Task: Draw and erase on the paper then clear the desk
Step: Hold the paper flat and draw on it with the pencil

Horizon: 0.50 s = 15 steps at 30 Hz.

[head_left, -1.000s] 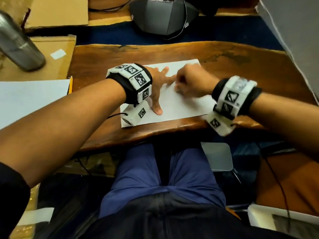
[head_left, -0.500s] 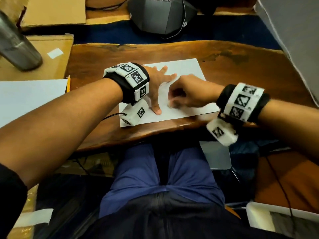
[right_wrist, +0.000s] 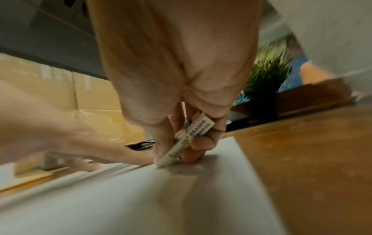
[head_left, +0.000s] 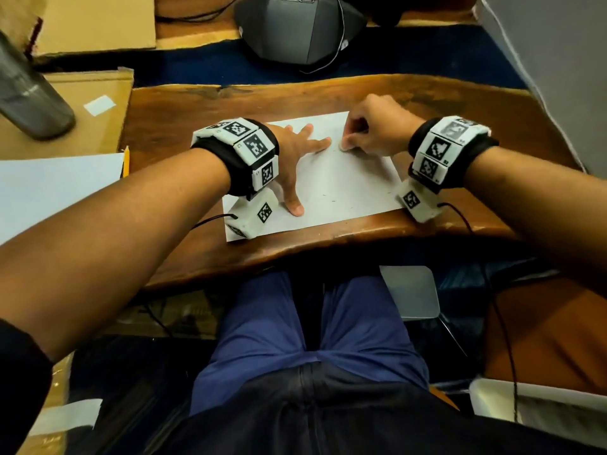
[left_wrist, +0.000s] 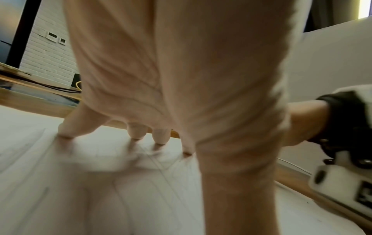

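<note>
A white sheet of paper [head_left: 341, 188] lies on the brown wooden desk [head_left: 460, 103]. My left hand [head_left: 299, 159] lies flat on the sheet's left part, fingers spread and pressing it down; the left wrist view shows those fingertips [left_wrist: 136, 133] on the paper [left_wrist: 100, 198]. My right hand [head_left: 371, 129] pinches a white eraser [right_wrist: 181, 143] in a printed sleeve and holds its tip against the paper [right_wrist: 141, 198] near the far edge, just right of the left hand's fingers. Small dark crumbs dot the sheet. A yellow pencil [head_left: 125, 160] lies at the desk's left edge.
A stack of white paper [head_left: 56, 188] and cardboard [head_left: 65, 103] lie to the left, with a metal bottle [head_left: 29, 96] on them. A grey device [head_left: 295, 24] with cables stands beyond the desk. A green plant [right_wrist: 265, 74] stands at the far right. My legs are under the near edge.
My right hand has moved with the eraser from the near middle of the sheet back toward its far edge. The left hand has stayed pressed on the paper.
</note>
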{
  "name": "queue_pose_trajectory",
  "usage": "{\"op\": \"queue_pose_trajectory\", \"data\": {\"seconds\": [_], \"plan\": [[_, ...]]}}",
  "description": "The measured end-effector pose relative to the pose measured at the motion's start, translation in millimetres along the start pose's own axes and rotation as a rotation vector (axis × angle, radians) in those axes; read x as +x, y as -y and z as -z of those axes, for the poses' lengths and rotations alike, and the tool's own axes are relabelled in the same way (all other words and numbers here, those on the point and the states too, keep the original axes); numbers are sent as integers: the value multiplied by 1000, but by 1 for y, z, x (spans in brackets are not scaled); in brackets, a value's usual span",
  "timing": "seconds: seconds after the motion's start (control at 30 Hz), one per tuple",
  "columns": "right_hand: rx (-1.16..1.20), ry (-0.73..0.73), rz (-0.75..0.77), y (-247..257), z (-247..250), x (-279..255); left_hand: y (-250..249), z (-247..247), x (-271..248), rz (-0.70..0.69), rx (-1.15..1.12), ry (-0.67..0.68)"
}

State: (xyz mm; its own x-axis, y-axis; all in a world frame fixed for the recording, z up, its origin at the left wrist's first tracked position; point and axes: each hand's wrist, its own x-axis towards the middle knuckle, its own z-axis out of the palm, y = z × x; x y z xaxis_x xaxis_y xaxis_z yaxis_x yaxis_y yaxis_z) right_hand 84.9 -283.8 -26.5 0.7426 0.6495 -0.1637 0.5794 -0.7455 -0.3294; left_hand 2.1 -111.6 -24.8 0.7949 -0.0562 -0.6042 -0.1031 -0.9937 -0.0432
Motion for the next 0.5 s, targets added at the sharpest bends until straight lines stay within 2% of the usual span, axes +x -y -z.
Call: {"op": "queue_pose_trajectory", "data": {"seconds": [0.07,0.17,0.23,0.27,0.4,0.47,0.5], "plan": [[-44,-15,12,3,-7,-4,1,1,1,4,-1,-1],[-65,136,227,31,-26,-41,1,0,2,-3,-1,7],[-43,213,280,36,-26,-47,1,0,1,-5,2,12],[-39,186,254,31,-21,-39,0,0,1,-5,0,11],[11,-26,-26,-2,-1,-1,-1,1,0,5,-2,10],[-9,-16,-8,4,-8,-10,-1,1,0,10,-6,15],[-33,25,61,12,-15,-20,0,1,0,9,-11,17]]}}
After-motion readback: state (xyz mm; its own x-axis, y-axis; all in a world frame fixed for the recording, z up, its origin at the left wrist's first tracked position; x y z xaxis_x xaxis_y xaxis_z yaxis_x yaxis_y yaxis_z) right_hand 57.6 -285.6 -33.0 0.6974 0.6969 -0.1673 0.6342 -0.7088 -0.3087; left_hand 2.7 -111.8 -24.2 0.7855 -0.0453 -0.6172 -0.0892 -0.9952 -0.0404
